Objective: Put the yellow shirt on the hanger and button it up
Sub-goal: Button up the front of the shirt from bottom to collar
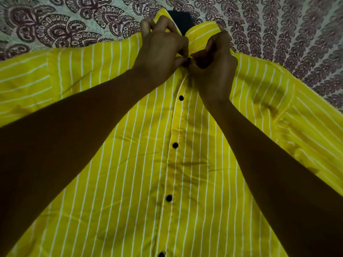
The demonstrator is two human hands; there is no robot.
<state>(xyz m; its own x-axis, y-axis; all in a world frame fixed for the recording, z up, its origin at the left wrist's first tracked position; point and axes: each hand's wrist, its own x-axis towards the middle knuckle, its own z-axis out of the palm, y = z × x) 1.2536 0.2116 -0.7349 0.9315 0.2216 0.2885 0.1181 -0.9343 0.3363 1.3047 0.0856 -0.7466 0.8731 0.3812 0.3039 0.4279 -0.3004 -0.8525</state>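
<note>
Seen from your head camera, the yellow shirt point(194, 164) of thin white-striped cloth lies front-up on a pale cloth printed with dark maroon paisley point(65, 25). It fills most of the view, with its sleeves stretched out to either side. Its front edges lie closed down the middle, and four small round black buttons point(175, 145) show along that line, well apart from one another.

Your bare arms reach in from the two lower corners and meet at the top of the front opening, just under the striped yellow collar point(202, 32). Your left hand point(161, 51) is curled, pinching the shirt's edge there, with its upper fingers bent against the left collar flap. Your right hand point(213, 67) is curled the same way and pinches the facing edge. The two hands touch at the thumbs, and what sits between the fingertips is hidden.

A black shape point(182, 21) sits inside the collar's opening. You cannot tell what it is.
</note>
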